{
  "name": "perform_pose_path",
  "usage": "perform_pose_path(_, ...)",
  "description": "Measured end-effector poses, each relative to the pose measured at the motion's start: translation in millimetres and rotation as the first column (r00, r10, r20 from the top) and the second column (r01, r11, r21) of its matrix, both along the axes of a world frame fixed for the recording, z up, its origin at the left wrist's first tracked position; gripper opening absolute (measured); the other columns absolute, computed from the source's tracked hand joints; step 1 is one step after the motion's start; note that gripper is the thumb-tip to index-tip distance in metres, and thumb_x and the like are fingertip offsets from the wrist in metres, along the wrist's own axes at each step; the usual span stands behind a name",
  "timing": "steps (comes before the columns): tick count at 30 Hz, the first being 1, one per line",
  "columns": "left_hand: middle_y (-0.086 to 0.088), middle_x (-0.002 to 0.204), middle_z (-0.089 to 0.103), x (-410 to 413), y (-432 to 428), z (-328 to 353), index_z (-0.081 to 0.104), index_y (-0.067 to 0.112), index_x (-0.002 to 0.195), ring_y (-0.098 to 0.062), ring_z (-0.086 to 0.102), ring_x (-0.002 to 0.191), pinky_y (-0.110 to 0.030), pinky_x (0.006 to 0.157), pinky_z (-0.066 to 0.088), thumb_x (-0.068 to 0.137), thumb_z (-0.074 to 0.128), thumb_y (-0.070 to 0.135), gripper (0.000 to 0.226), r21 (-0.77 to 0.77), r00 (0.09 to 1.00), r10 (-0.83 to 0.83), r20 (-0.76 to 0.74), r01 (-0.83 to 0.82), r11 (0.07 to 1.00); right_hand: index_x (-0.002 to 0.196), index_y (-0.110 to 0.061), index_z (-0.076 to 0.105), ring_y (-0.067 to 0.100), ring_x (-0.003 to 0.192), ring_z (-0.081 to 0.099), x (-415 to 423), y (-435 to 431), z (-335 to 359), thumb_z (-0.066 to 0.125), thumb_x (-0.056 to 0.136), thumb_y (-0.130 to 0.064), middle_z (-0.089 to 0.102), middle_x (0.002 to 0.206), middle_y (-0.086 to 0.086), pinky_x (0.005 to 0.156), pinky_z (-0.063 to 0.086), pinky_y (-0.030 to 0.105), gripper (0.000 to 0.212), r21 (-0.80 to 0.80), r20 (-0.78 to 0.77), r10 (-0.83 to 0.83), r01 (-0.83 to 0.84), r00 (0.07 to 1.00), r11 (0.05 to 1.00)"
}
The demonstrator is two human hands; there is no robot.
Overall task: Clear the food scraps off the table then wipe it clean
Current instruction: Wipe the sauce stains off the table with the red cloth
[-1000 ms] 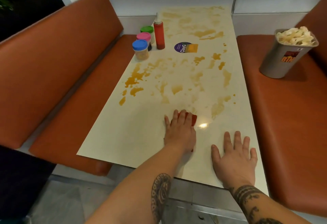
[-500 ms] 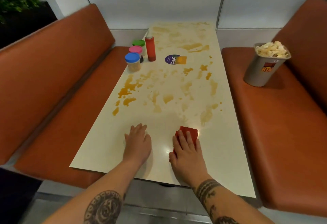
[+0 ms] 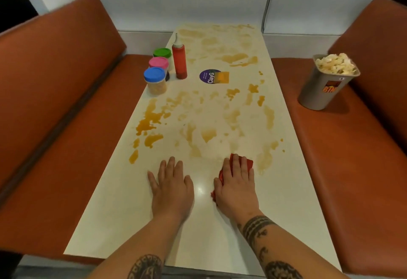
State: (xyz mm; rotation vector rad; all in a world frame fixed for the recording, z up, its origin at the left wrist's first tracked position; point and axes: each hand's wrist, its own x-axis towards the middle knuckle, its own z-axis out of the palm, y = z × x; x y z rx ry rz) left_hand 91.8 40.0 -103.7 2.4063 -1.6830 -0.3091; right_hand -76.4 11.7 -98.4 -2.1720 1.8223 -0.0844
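Left hand laid palm down on the bare near part of the cream rectangular table top, fingers straight and slightly spread, thumb out to the side, nothing held.

Right hand just beside it, also palm down, pressing a crumpled red cloth against the table. Fingers extended over the cloth, not curled round it. Red fabric showing past the fingertips and along the thumb side. Hands near each other but apart, a bright glint of light on the surface between them. Tattooed forearms entering from the bottom edge.

Beyond the fingertips, smeared orange-brown sauce stains across the middle and far end of the table, darkest toward the left edge. Cloth just beside the nearest pale smear.

Grouped at the far left edge:
- an upright red plastic squeeze bottle
- a clear blue-lidded jar
- a pink-lidded jar
- a green-lidded jar

Right of the bottle, a round purple sticker flat on the table.

On the right rust-orange padded bench, an upright grey metal bin heaped with pale food scraps, well apart from both hands. Matching left bench opposite.
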Motion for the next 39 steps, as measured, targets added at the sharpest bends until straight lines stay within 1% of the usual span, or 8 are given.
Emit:
perform_pose_path(9, 0.007, 0.17, 0.009, 5.3, -3.6, -4.3, 0.024, 0.03, 0.159, -0.016, -0.002, 0.156, -0.054, 0.125, -0.006, 0.104, 0.022, 0.031, 0.056, -0.014, 1.0, 0.028, 0.001, -0.028, 1.0, 0.16, -0.027, 0.027, 0.016, 0.156, 0.001, -19.6, -1.7, -10.6, 0.03, 0.102, -0.04, 0.016, 0.168, -0.006, 0.126, 0.003, 0.043, 0.059, -0.11, 0.02, 0.525, -0.52, 0.851, 0.847)
perform_pose_path(13, 0.008, 0.17, 0.002, 1.9, -1.4, -1.5, 0.016, 0.03, 0.161, -0.015, -0.007, 0.156, -0.054, 0.125, -0.008, 0.104, 0.017, 0.032, 0.057, 0.003, 1.0, 0.016, -0.007, -0.016, 1.0, 0.162, -0.032, 0.01, 0.007, 0.153, -0.018, -58.2, -0.3, -5.0, 0.017, 0.102, -0.044, -0.007, 0.168, -0.013, 0.123, -0.013, 0.041, 0.063, -0.064, -0.048, 0.328, -0.33, 0.944, 0.942)
perform_pose_path(17, 0.008, 0.17, 0.002, 4.4, -2.9, 1.5, 0.017, 0.03, 0.161, -0.015, -0.007, 0.156, -0.053, 0.125, -0.008, 0.104, 0.018, 0.031, 0.057, -0.003, 1.0, 0.028, -0.013, -0.028, 1.0, 0.162, -0.021, 0.018, 0.022, 0.156, -0.008, -22.8, -13.6, -3.5, 0.015, 0.097, -0.044, 0.0, 0.169, -0.001, 0.12, -0.012, 0.049, 0.07, -0.071, -0.032, 0.147, -0.149, 0.989, 0.986)
perform_pose_path(23, 0.01, 0.17, 0.009, 4.4, -5.4, 3.5, 0.028, 0.029, 0.159, -0.012, -0.002, 0.156, -0.053, 0.125, -0.007, 0.106, 0.025, 0.03, 0.054, 0.008, 0.998, 0.048, -0.034, -0.048, 0.999, 0.159, -0.027, 0.03, 0.017, 0.156, 0.006, -49.7, 16.7, -6.1, 0.033, 0.102, -0.041, 0.019, 0.168, -0.007, 0.121, -0.002, 0.044, 0.059, -0.102, -0.011, 0.506, -0.504, 0.863, 0.858)
perform_pose_path(29, -0.004, 0.168, -0.023, -60.6, -24.5, 7.6, 0.006, 0.02, 0.163, -0.028, -0.021, 0.154, -0.063, 0.121, -0.005, 0.104, 0.026, 0.028, 0.063, 0.063, 0.975, 0.21, 0.069, -0.215, 0.975, 0.151, -0.033, 0.042, 0.016, 0.15, 0.031, -130.0, 27.7, -9.9, 0.048, 0.093, -0.043, 0.036, 0.161, -0.011, 0.116, 0.015, 0.047, 0.059, -0.058, -0.032, 0.424, -0.426, 0.905, 0.903)
perform_pose_path(33, -0.001, 0.17, -0.013, -88.1, -26.2, 1.1, 0.004, 0.02, 0.164, -0.026, -0.013, 0.156, -0.06, 0.123, -0.004, 0.104, 0.016, 0.033, 0.062, 0.078, 0.969, 0.241, 0.057, -0.245, 0.966, 0.145, -0.031, 0.053, 0.014, 0.144, 0.043, -167.1, 24.3, -4.8, 0.052, 0.085, -0.045, 0.042, 0.157, -0.01, 0.113, 0.02, 0.046, 0.061, -0.03, -0.096, 0.431, -0.435, 0.897, 0.9)
perform_pose_path(36, 0.004, 0.171, -0.003, -90.9, -29.0, 1.8, 0.008, 0.023, 0.164, -0.022, -0.008, 0.157, -0.055, 0.125, -0.006, 0.103, 0.016, 0.04, 0.063, 0.061, 0.962, 0.269, 0.046, -0.271, 0.961, 0.149, -0.022, 0.05, 0.019, 0.148, 0.036, -178.9, -5.0, -5.0, 0.047, 0.09, -0.041, 0.037, 0.161, 0.0, 0.113, 0.019, 0.048, 0.062, -0.074, -0.11, 0.303, -0.311, 0.947, 0.947)
perform_pose_path(39, 0.004, 0.171, 0.001, -94.9, -30.9, 0.5, 0.011, 0.025, 0.163, -0.021, -0.005, 0.157, -0.053, 0.125, -0.005, 0.102, 0.018, 0.049, 0.067, 0.057, 0.956, 0.28, 0.082, -0.285, 0.957, 0.162, -0.017, 0.012, 0.021, 0.156, -0.002, -183.6, -32.2, 1.2, 0.029, 0.1, -0.039, -0.001, 0.17, 0.003, 0.123, 0.006, 0.044, 0.068, -0.082, -0.047, 0.256, -0.259, 0.965, 0.962)
